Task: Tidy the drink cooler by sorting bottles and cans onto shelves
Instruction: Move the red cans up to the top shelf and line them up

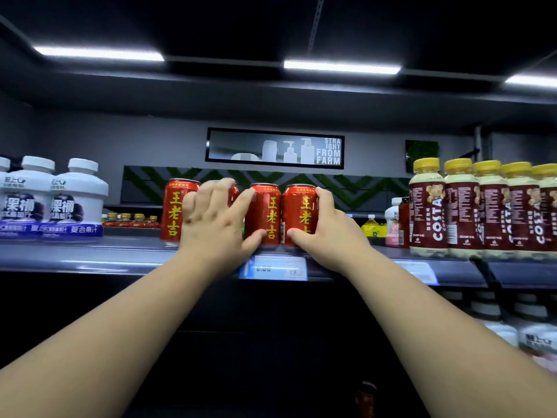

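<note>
While both hands (211,218) (328,233) bracket red cans (265,215), shelf edge (120,267) lies just below.

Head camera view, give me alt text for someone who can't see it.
Two bare hands, left hand and right hand, press on a row of red cans standing on a grey cooler shelf. White jugs stand to the left, yellow-capped Costa bottles to the right.

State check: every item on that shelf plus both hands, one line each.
Red cans: upright, in a row on the shelf edge
Left hand: fingers spread over a middle can
Right hand: gripping the rightmost can
Costa bottles: upright, capped, lined up
White bottles: upright, capped
</note>
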Action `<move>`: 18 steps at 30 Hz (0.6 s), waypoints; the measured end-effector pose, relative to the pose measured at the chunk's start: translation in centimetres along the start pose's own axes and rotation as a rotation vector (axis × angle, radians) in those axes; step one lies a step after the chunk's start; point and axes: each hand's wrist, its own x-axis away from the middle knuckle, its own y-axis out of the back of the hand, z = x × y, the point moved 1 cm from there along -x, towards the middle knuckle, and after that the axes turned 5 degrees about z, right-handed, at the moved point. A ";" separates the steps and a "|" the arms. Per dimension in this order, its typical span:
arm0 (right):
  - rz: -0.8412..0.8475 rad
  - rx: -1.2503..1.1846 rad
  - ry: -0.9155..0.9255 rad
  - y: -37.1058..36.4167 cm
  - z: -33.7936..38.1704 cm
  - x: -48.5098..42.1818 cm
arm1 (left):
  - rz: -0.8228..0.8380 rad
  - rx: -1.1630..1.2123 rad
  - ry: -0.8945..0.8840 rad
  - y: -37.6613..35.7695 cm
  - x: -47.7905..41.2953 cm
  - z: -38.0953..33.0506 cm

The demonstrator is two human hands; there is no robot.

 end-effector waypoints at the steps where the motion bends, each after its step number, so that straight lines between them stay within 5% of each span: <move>1: 0.002 -0.005 -0.005 -0.2 0.4 0.0 | -0.002 0.006 0.017 0.0 0.0 1.0; 18: -0.083 0.047 -0.097 -1.9 2.1 -0.3 | 0.166 0.126 0.178 -1.1 0.0 1.4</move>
